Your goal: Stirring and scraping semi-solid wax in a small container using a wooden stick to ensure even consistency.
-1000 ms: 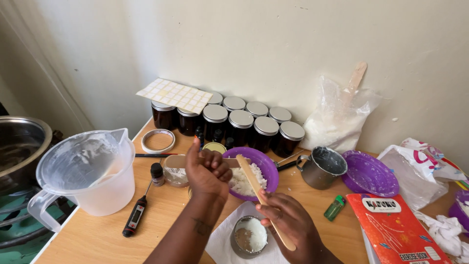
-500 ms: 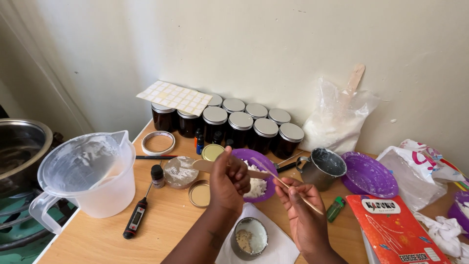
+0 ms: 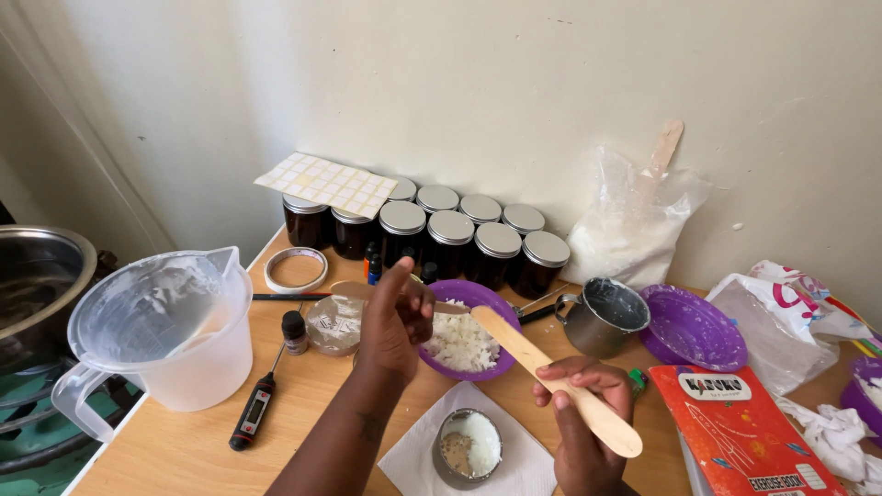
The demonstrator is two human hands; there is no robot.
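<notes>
My left hand (image 3: 393,323) is raised beside a purple bowl (image 3: 484,297) of white flakes, fingers curled around a thin wooden stick (image 3: 349,291) that pokes out to the left. My right hand (image 3: 583,404) grips a broad wooden spatula (image 3: 524,354) near its wide end. The spatula slants up-left, and its far tip hangs over the bowl's right rim. Below the bowl, a small round metal tin (image 3: 467,447) with white flakes and a brownish patch sits on a white paper napkin (image 3: 413,464).
Several dark jars with silver lids (image 3: 450,241) line the wall under a sheet of labels (image 3: 326,184). Around them are a plastic jug (image 3: 165,335), black thermometer (image 3: 253,413), small bottle (image 3: 294,331), metal cup (image 3: 602,317), purple plate (image 3: 694,329), red book (image 3: 744,432), bag of flakes (image 3: 629,225) and steel pot (image 3: 37,276).
My left hand rose from the bowl and now holds the stick higher. My right hand swung the spatula from over the tin up toward the bowl's right side.
</notes>
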